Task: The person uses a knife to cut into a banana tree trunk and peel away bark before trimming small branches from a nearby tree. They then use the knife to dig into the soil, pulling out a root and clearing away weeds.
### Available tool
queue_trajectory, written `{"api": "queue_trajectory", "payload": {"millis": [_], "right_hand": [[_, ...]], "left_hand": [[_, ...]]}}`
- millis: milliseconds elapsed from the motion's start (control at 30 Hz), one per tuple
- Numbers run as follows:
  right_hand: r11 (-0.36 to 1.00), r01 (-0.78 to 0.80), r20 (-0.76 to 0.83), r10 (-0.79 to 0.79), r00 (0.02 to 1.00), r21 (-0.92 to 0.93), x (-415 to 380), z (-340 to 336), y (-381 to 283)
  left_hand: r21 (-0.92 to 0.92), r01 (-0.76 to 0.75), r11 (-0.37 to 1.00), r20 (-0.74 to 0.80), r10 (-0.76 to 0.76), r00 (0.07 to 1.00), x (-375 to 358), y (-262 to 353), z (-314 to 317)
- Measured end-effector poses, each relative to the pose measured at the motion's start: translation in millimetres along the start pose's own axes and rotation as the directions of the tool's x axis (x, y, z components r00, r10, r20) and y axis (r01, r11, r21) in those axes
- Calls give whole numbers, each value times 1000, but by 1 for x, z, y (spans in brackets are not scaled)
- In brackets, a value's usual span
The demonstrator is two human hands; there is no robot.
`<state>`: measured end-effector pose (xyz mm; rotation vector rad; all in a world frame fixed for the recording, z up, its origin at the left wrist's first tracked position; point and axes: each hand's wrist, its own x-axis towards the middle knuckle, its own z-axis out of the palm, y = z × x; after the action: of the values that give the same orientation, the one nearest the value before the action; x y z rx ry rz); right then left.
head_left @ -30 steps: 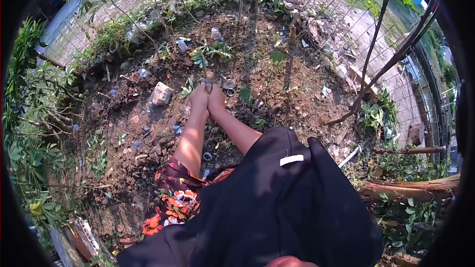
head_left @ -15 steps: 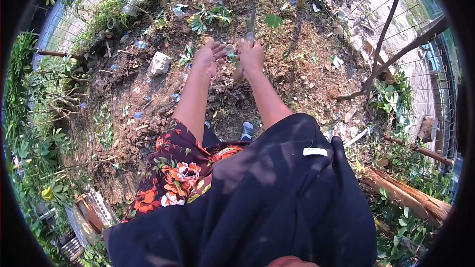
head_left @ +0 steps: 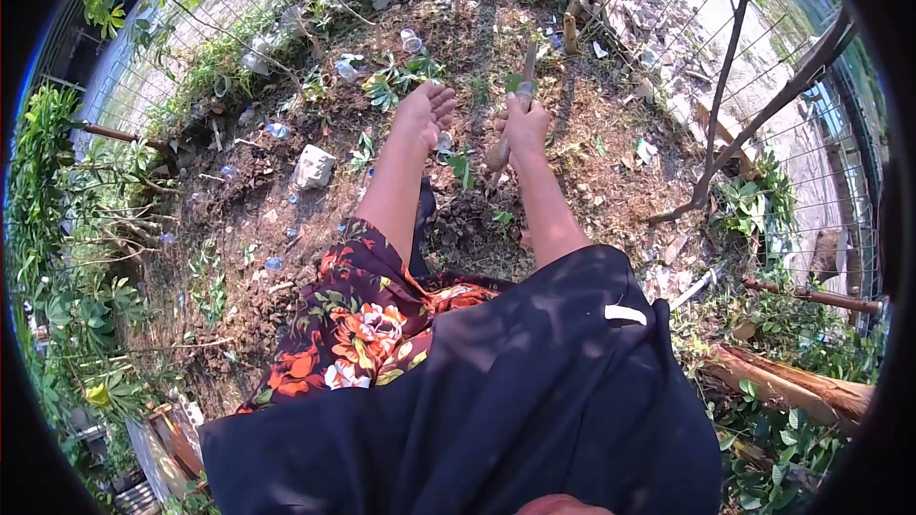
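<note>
Tool (head_left: 497, 154): in the head view, upright or slightly tilted over the soil, gripped partway along; its blunt brown end shows below the fist and its narrower shaft runs up beyond it.
Right hand (head_left: 524, 126): fingers wrapped around the tool in a closed grip.
Left hand (head_left: 426, 113): open, palm turned toward the right hand, fingers loosely spread, apart from the tool.
Leaves: a leafy plant (head_left: 384, 91) grows just beyond the left hand; a small green sprig (head_left: 460, 170) shows between the two forearms.
Soil (head_left: 239, 229): brown, clumped on the left, with a pale rock (head_left: 314, 167) and a clear cup (head_left: 410, 40) lying on it.
Stump (head_left: 571, 33): short and upright, beyond the right hand and to its right.
Branch (head_left: 704, 181): dark and forked, in front of the wire fence (head_left: 830, 148) on the right.
Log (head_left: 792, 384): split, lying at the lower right.
Clothing: floral sleeve (head_left: 358, 324) on the left arm, dark cloth (head_left: 477, 401) across the bottom.
</note>
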<state>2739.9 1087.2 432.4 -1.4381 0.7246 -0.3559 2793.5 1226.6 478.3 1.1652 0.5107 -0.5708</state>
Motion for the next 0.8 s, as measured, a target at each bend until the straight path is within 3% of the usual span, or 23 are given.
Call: {"api": "queue_trajectory", "payload": {"millis": [100, 267, 400, 533, 567, 633, 733, 800], "right_hand": [[995, -57, -29, 60, 998, 80, 9, -14, -19], [997, -45, -134, 53, 990, 61, 48, -2, -20], [992, -13, -111, 27, 993, 122, 88, 41, -16], [995, -93, -91, 97, 991, 41, 142, 103, -6], [995, -87, -105, 91, 990, 42, 159, 123, -4], [969, -245, -243, 243, 939, 25, 199, 167, 7], [974, -208, -280, 224, 933, 86, 263, 224, 44], [977, -183, -364, 210, 907, 107, 297, 262, 60]], "left_hand": [[-7, -8, 1000, 11, 8, 1000, 18, 13, 10], [-27, -52, 998, 33, 53, 998, 59, 47, 29], [-6, -82, 997, 79, 83, 993, 110, 82, 25], [14, -14, 1000, 65, 13, 998, 198, 105, 14], [38, 2, 999, 67, -5, 998, 225, 110, 10], [99, 57, 993, 87, -66, 994, 276, 122, 2], [362, 93, 927, 73, -128, 989, 314, 159, 0], [531, 23, 847, 177, -137, 975, 339, 190, 12]]}}
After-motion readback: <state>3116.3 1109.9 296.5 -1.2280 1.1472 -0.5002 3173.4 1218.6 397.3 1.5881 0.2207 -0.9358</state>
